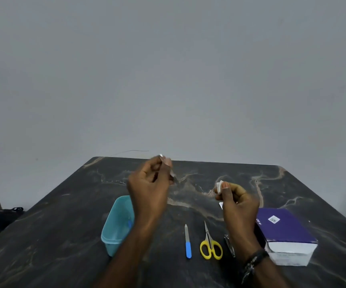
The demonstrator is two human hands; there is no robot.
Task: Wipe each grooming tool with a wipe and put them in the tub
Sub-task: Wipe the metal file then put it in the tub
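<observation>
**Tool and Wipe Raised Above Worktop; Three Tools Not Yet in Tub**

1. Left hand (149, 183): raised above the dark marbled worktop (64, 235). Its grip is closed on a thin metal tool (171, 172), pinched between thumb and fingers. The tool is blurred; its type cannot be determined. It slants down and to the right out of the fingers.

2. Right hand (237, 201): raised above the worktop, well apart from the left hand. Its grip is clenched on a small white wipe (219, 187), held at the fingertips. A dark band (254, 260) sits on the wrist.

3. Tub (117, 223): teal, open-topped, standing on the worktop below the left forearm. A small blue item shows inside near the right wall; it cannot be identified.

4. Tools lying on the worktop, in a row to the right of the tub:
   - Nail file (187, 242) with blue handle, tip pointing away from the person.
   - Scissors (210, 243) with yellow handles, just beside the file, blades closed and pointing away.
   - Nail clipper (229, 245), metal, partly hidden by the right forearm.

5. Box (284, 235): purple top, white sides, resting on the worktop to the right of the clipper.
</observation>
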